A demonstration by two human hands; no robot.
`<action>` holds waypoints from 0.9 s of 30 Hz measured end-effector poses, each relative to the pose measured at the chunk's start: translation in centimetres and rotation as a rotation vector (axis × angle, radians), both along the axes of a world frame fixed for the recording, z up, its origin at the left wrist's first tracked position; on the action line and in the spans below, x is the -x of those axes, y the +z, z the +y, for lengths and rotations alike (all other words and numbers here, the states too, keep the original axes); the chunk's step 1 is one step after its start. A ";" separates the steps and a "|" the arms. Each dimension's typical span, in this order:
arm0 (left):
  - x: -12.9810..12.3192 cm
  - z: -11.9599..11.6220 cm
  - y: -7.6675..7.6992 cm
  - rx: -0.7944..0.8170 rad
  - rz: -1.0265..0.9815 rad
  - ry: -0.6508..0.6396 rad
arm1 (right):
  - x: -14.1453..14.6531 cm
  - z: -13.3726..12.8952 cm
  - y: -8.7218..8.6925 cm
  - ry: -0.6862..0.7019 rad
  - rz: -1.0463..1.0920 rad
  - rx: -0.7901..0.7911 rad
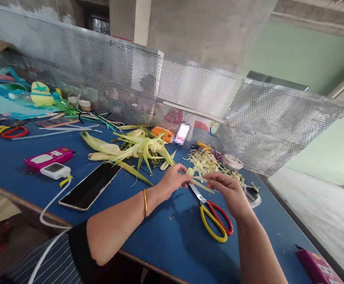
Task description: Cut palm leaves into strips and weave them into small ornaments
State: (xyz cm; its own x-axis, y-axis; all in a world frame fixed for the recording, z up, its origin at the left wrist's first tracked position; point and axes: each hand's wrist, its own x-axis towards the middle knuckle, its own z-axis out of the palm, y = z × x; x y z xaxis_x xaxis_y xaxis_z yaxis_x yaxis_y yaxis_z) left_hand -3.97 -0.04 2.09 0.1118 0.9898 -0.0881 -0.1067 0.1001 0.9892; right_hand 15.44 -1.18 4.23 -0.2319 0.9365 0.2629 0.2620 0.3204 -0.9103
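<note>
Pale green strips of corn husk [202, 186] stretch between my two hands above the blue table. My left hand [173, 181], with a gold bangle at the wrist, pinches the husk at its left end. From the other side my right hand [225, 191] grips the husk between thumb and fingers. Just below them lie scissors [213, 221] with one yellow and one red handle, their blade tips partly behind the hands. A pile of corn husks [142, 146] spreads beyond my left hand. Shredded husk bits [204, 161] are heaped behind the right one.
A dark smartphone [91, 185] lies left of my forearm, near a magenta device [49, 158] and a white cabled gadget [55, 170]. A perforated metal screen [189, 86] borders the table's back. Another magenta device [318, 264] sits at lower right; more scissors [14, 131] lie far left.
</note>
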 end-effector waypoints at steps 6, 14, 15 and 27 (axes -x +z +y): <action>0.0 -0.2 0.1 0.031 -0.014 -0.065 | 0.8 -0.3 -0.4 0.126 0.285 0.215; -0.3 -0.3 0.0 0.014 -0.008 -0.041 | 2.5 0.1 -1.4 -0.139 0.321 -0.148; -0.3 -0.3 0.0 0.013 -0.012 -0.033 | 2.5 0.1 -1.4 -0.127 0.331 -0.128; -0.1 0.4 -0.6 0.137 -0.122 -0.014 | 1.8 0.2 -0.7 -0.056 -0.092 -0.138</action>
